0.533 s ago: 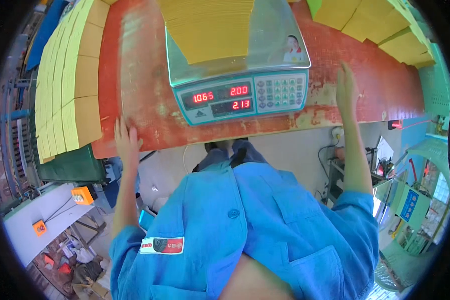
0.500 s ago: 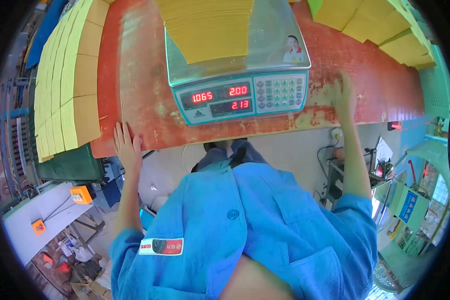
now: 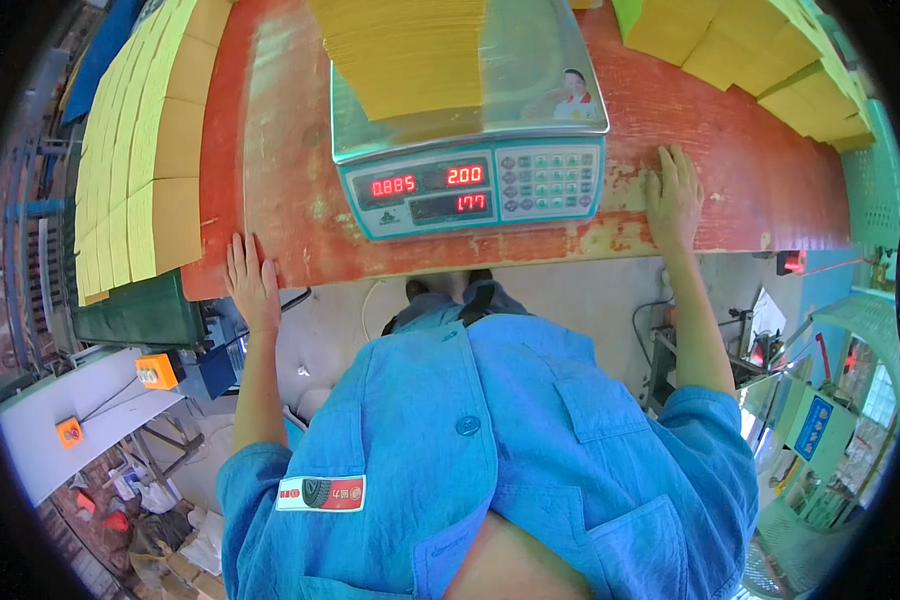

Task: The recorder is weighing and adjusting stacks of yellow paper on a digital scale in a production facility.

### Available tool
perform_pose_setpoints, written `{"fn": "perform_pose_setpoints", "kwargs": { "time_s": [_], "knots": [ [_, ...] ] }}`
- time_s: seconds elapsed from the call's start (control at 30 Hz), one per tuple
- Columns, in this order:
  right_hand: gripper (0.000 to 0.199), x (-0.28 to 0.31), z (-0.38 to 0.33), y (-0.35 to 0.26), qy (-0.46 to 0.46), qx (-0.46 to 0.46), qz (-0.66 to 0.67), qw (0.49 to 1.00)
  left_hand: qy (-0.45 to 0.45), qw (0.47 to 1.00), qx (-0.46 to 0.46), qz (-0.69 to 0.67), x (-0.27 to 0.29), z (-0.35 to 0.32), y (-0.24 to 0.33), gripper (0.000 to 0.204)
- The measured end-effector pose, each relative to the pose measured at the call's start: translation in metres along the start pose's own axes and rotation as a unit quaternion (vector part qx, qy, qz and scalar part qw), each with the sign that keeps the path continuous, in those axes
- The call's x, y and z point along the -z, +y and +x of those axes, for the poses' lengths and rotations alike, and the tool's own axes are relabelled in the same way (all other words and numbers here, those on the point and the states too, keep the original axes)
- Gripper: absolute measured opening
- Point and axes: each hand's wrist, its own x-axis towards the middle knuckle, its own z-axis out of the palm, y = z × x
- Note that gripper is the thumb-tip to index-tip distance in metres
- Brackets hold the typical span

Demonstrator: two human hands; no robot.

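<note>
My left hand [image 3: 253, 277] lies flat on the near left edge of a worn red tabletop [image 3: 288, 200], its fingers stretched out and holding nothing. To the right of a digital weighing scale [image 3: 470, 225], my right hand [image 3: 677, 200] rests palm down on the wood with fingers extended, a short gap from the scale's keypad side. On the scale's metal pan sits a thick stack of yellow paper sheets [image 3: 410, 65], its far part cut off by the picture's top edge. Red digits glow on the display.
Bundles of yellow paper line the table's left side [image 3: 135, 170] and its far right [image 3: 760, 60]. Below left, a white bench [image 3: 80, 420] carries orange switch boxes [image 3: 157, 372]. A green machine [image 3: 820, 420] and dark equipment stand at the lower right.
My right hand, blurred before, now lies still and flat on the table. The scale's readout has dropped. The view has shifted slightly; my left hand stays at the table's edge.
</note>
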Motion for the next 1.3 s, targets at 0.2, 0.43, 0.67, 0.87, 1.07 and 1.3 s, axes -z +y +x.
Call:
{"fn": "perform_pose_setpoints", "kwargs": {
  "time_s": [0.2,0.43,0.67,0.87,1.07,1.3],
  "knots": [
    [0.044,-0.001,0.002,-0.001,0.009,-0.003,0.005,1.000,-0.017,1.000,-0.002,0.000,0.000,0.006,-0.001,0.055],
    [0.043,0.007,0.005,-0.006,0.024,-0.025,0.033,0.999,-0.057,0.995,0.043,-0.069,0.007,0.013,0.004,0.055],
    [0.040,0.023,0.011,-0.011,0.027,-0.046,0.082,0.995,-0.004,0.961,0.104,-0.255,0.005,0.067,0.018,0.040],
    [0.033,0.019,0.020,-0.011,0.048,-0.048,0.090,0.994,0.002,0.961,0.010,-0.276,-0.001,0.133,0.057,0.039],
    [0.025,0.018,0.036,-0.012,0.045,-0.048,0.097,0.993,-0.008,0.975,-0.033,-0.219,0.008,0.140,0.063,0.040],
    [0.014,0.027,0.207,-0.066,0.131,0.149,0.239,0.950,0.001,0.930,0.075,-0.361,0.013,0.109,0.061,0.039]
  ]
}}
